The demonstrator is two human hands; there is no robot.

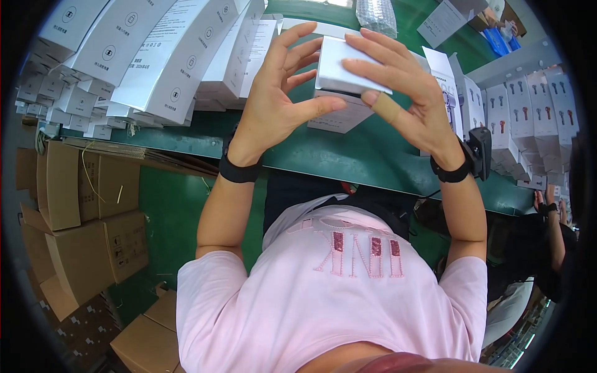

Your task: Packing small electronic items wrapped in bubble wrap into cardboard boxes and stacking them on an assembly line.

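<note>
My half-curled left hand (270,96) and right hand (415,93) hold a white box (341,118), lid (337,61) on but apparently not fully seated.

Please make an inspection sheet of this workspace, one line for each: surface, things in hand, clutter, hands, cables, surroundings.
Surface: green table, with boxes at left and right.
Things in hand: white box, with a dark strip below its upper part.
Clutter: stacked white cartons at left, printed boxes at right, bubble wrap at the far side.
Hands: left hand has its fingers spread, thumb at the white box's front; right hand has fingers over its top.
Cables: thin dark cord near the right wrist; its ends are unclear.
Surroundings: brown cartons on the green floor at left; another person at right.
</note>
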